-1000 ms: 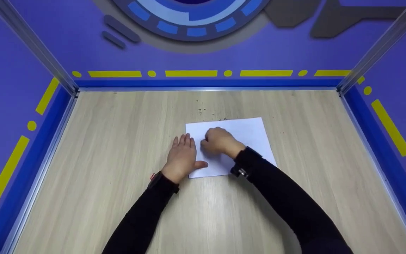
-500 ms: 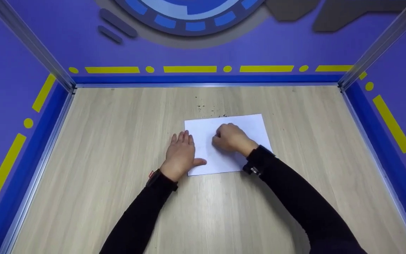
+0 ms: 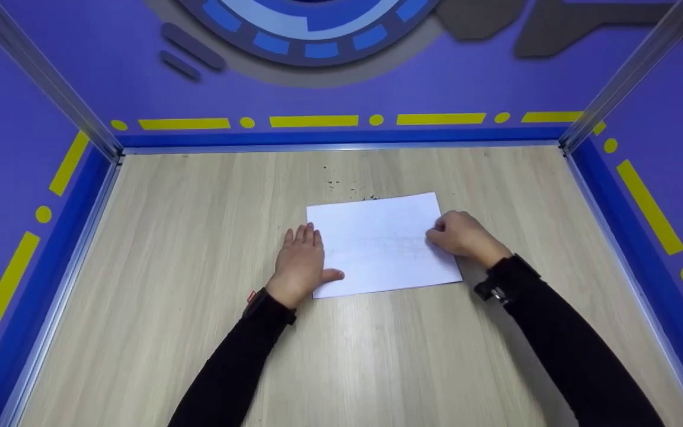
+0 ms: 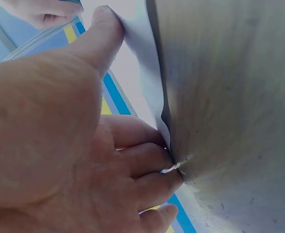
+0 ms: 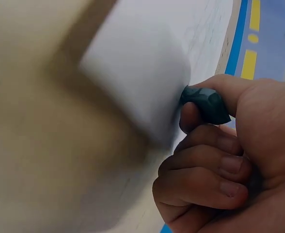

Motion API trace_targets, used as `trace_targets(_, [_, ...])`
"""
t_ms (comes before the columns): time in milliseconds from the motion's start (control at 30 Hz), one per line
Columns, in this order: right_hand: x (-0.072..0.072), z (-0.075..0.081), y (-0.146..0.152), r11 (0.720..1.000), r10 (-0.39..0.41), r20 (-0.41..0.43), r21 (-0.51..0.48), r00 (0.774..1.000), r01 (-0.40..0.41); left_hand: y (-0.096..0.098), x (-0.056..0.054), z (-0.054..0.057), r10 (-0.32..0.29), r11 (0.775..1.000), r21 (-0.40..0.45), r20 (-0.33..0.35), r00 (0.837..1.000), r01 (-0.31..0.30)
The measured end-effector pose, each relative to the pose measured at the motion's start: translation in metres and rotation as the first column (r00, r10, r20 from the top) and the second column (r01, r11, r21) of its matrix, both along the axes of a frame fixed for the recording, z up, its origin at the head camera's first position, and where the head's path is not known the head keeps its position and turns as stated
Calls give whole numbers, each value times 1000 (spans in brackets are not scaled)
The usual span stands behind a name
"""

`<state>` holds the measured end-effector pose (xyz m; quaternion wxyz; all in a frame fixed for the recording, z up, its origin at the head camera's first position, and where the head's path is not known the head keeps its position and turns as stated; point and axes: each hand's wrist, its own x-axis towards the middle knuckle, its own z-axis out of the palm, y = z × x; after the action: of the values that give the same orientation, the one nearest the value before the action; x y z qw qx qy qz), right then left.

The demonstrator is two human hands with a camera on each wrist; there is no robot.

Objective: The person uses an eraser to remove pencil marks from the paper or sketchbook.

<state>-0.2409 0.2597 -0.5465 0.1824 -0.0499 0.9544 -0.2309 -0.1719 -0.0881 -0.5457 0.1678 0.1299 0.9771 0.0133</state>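
Note:
A white sheet of paper lies on the wooden table, with faint grey pencil lines and smudges across its middle and right part. My left hand rests flat along the sheet's left edge, fingers straight and thumb spread over the paper. At the right edge of the sheet, my right hand pinches a small dark green eraser between thumb and index finger, the other fingers curled into the palm. In the head view the eraser is hidden by the hand.
Dark crumbs are scattered on the table just beyond the sheet's far edge. Blue-purple panels with yellow stripes and metal rails enclose the table at the back and both sides.
My right hand has moved rightward across the paper, from near its left part to its right edge, uncovering the faint lines. The left hand stays in place on the left edge.

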Motion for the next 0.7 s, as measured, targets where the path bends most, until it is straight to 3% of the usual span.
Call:
trace_targets(433, [1,5,8,998,-4,38,70,999,1,-1,-1,-2,7,1000,18,2,1000,-7])
trace_targets(700, [2,8,-15,999,36,39,-29,999,-35,1,0,-1,5,1000,15,-8,1000,-5])
